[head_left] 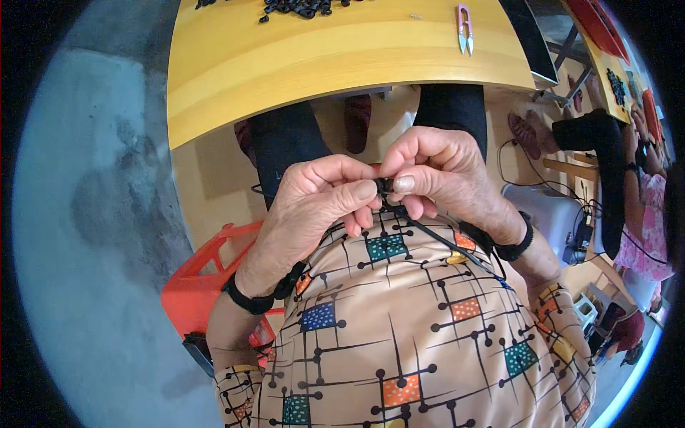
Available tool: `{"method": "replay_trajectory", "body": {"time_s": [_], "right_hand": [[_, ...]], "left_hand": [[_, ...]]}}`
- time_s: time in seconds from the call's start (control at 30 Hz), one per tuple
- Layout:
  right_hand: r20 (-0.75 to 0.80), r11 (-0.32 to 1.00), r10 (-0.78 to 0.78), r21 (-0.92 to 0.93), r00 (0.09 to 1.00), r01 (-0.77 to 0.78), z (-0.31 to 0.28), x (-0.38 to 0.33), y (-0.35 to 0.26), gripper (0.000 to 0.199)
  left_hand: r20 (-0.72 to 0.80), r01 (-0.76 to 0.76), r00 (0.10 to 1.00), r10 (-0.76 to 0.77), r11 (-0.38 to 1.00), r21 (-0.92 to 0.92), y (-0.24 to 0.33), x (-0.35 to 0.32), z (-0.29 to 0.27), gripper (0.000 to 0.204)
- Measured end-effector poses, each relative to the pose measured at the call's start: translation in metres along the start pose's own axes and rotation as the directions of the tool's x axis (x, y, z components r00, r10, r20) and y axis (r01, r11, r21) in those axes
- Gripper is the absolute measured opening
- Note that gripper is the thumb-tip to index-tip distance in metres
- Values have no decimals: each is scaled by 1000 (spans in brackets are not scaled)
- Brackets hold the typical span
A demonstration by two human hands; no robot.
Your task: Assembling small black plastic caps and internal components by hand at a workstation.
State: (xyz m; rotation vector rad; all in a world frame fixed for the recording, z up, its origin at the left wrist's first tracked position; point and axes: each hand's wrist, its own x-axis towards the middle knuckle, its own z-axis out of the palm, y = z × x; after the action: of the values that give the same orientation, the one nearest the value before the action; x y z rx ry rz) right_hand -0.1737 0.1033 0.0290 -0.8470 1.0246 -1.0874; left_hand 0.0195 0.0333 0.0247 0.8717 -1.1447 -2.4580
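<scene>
My left hand and my right hand meet in front of my body, just short of the table's near edge. Between the thumbs and fingertips of both is a small black part, mostly covered by the fingers, so its exact kind does not show. Several similar small black curled pieces lie in a pile at the far side of the yellow table. Pink-handled thread snips rest on the table at the right, points toward me.
A red plastic stool stands at my left. To my right are a grey case with black cables and another person seated at a second table, where more black pieces lie. A dark tray borders my table.
</scene>
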Motion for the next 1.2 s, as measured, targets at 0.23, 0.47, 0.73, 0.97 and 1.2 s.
{"method": "replay_trajectory", "body": {"time_s": [0.23,0.47,0.73,0.97,1.2], "right_hand": [[-10,996,63,66,998,-62,1,2,7,10],[28,994,94,58,995,-96,-3,1,8,8],[96,998,28,-67,995,-22,-2,-16,21,13],[149,968,-99,-214,984,130,6,-30,12,16],[212,914,-168,-332,963,233,8,-32,5,17]], "left_hand": [[-6,13,1000,-13,1000,-2,-2,-2,-1,20],[-66,31,998,-23,991,127,-3,-3,4,15],[-17,170,985,-170,967,188,-8,-14,12,11],[7,168,984,-176,952,257,-10,-29,19,15],[35,99,993,-113,957,274,-10,-34,22,17]]}}
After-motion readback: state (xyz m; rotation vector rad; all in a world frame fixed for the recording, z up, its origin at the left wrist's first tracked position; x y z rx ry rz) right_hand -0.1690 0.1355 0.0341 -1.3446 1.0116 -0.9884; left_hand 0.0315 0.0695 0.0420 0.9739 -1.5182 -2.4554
